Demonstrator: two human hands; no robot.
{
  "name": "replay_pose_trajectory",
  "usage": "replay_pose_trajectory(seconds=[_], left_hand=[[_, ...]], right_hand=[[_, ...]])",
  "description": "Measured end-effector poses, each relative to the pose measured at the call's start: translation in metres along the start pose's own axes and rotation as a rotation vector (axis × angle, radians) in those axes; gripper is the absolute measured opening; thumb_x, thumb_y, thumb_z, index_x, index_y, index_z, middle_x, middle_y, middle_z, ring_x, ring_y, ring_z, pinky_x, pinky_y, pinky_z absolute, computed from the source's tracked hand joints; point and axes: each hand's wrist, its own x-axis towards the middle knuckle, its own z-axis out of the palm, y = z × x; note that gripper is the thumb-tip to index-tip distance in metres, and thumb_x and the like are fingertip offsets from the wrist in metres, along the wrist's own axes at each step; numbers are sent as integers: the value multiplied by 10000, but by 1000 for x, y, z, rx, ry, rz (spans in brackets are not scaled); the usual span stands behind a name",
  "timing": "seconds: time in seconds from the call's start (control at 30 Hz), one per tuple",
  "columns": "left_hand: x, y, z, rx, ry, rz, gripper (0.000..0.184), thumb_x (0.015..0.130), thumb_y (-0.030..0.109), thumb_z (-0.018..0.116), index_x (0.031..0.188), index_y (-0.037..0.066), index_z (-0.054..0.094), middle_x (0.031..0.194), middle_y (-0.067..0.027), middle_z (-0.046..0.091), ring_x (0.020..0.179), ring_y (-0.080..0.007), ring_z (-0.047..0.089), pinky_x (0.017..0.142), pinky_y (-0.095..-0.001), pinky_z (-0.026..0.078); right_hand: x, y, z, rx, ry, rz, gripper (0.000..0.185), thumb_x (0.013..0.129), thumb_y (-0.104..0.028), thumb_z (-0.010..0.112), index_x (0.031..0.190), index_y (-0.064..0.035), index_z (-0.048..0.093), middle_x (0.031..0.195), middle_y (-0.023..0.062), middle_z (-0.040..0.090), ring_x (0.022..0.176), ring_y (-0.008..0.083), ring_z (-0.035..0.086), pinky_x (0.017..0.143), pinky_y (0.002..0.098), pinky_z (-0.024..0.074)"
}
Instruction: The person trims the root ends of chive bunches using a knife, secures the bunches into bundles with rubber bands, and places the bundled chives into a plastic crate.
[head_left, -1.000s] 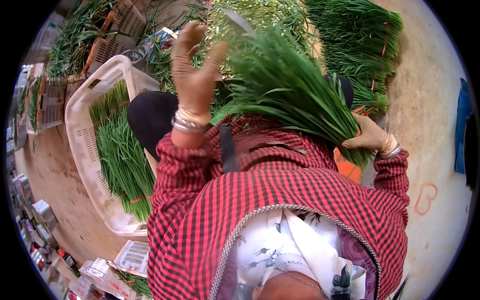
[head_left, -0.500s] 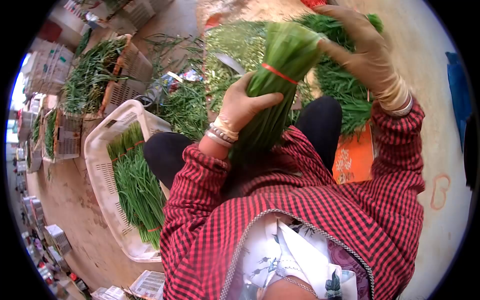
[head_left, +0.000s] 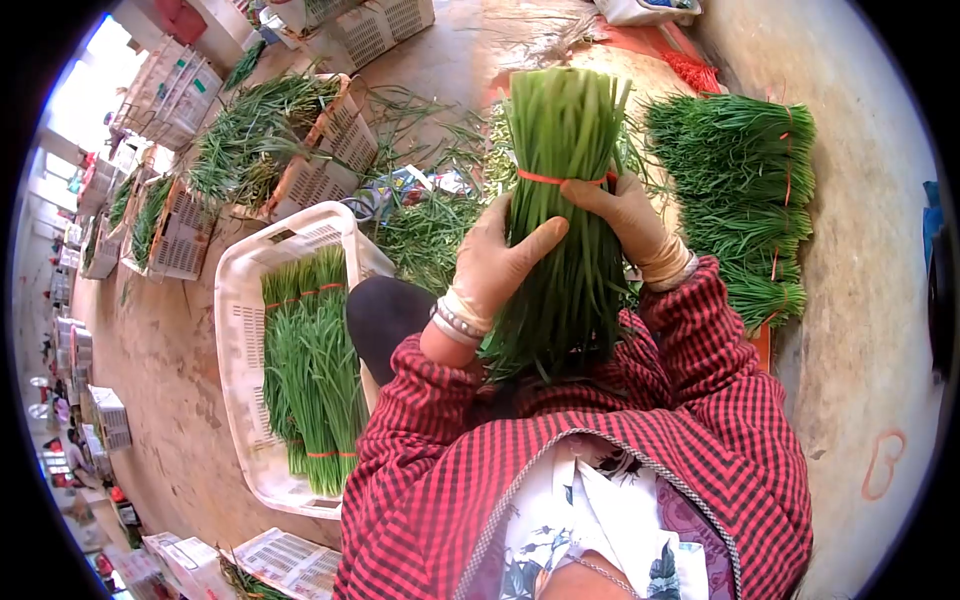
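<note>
A thick bunch of garlic chives (head_left: 570, 120) stands almost upright in front of my chest, its pale cut ends up and its dark leaves hanging down over my lap. A red band (head_left: 540, 178) circles it below the cut ends. My gloved left hand (head_left: 492, 268) is closed around the bunch's left side, thumb across the front. On the other side my gloved right hand (head_left: 632, 220) grips it, with the thumb at the band. The fingers behind the bunch are hidden.
At my left a white plastic crate (head_left: 232, 330) holds banded chive bunches (head_left: 318, 380). More banded bunches (head_left: 730, 215) lie in a row by the right wall. Loose leaves (head_left: 425, 235) litter the floor ahead. Beyond the white crate sits another crate (head_left: 340, 130) heaped with greens.
My right hand has come down from the cut ends to the band. The bunch is now more upright. My view has shifted, showing more of the row at right.
</note>
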Motion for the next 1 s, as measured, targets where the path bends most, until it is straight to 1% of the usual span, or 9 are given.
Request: replay_pose_trajectory(seconds=[0.07, 0.1, 0.2, 0.33, 0.4, 0.5, 0.53, 0.67, 1.0], left_hand=[[-6, 2, 4, 410, 345, 526, 809, 721, 360, 824, 1304, -69, 462, 1244, -196, 575, 1095, -233, 585, 959, -325, 452], [-6, 3, 5, 251, 209, 488, 1000, 691, 358, 847, 1423, -45, 298, 1306, -203, 518, 1163, -255, 544, 990, -338, 432], [-4, -21, 22, 36, 236, 476, 1143, 658, 330, 874, 1470, -24, 152, 1300, -180, 514, 1150, -262, 548, 990, -352, 434], [-2, -44, 16, -337, 214, 302, 887, 724, 148, 838, 1392, 64, 261, 1245, -85, 528, 1085, -196, 562, 916, -341, 488], [-7, -43, 10, -472, 223, 307, 701, 759, 53, 788, 1311, 89, 358, 1180, -55, 554, 1044, -173, 576, 874, -324, 511], [-11, -39, 2, -665, 195, 211, 597, 757, -24, 739, 1267, 67, 443, 1130, -51, 590, 997, -173, 600, 858, -322, 521], [-12, -38, 1, -669, 195, 212, 597, 757, -24, 739, 1267, 67, 443, 1130, -51, 590, 997, -173, 600, 858, -322, 521], [-17, -39, -2, -650, 107, 149, 619, 737, 9, 745, 1278, 52, 448, 1117, -58, 603, 963, -175, 614, 852, -320, 518], [-22, -41, -8, -459, 30, 177, 616, 741, 89, 715, 1298, 32, 457, 1138, -66, 601, 981, -179, 604, 856, -332, 503]], right_hand=[[12, 1, 9, -70, -9, -74, 428, 809, -180, 769, 1164, -7, 604, 1054, 55, 664, 929, 131, 622, 810, 276, 508], [15, 1, 17, -221, 7, -142, 446, 805, -207, 779, 1168, -18, 601, 1048, 53, 668, 933, 126, 619, 813, 277, 508], [17, 1, 39, -409, 6, -198, 537, 786, -310, 797, 1195, -40, 576, 1031, 73, 685, 958, 148, 632, 829, 297, 508], [20, 4, 54, -811, -3, -184, 577, 815, -296, 773, 1249, -6, 526, 1065, 104, 664, 965, 160, 620, 848, 292, 499], [19, 6, 59, -917, -25, -322, 637, 781, -453, 749, 1231, -53, 540, 1018, 142, 684, 905, 309, 677, 794, 372, 527], [24, 2, 61, -1186, 74, -648, 561, 788, -359, 740, 1245, -98, 547, 1002, 118, 668, 851, 278, 671, 705, 344, 536], [27, 1, 62, -1270, 117, -858, 539, 794, -327, 732, 1253, -114, 548, 979, 107, 661, 816, 260, 668, 665, 331, 535], [35, -6, 62, -1439, 26, -994, 357, 822, -247, 688, 1157, -150, 613, 856, 46, 619, 714, 238, 638, 576, 345, 508], [61, -31, 68, -1546, -125, -1053, 153, 864, -207, 662, 990, -125, 632, 766, 50, 625, 654, 216, 638, 553, 322, 497]])
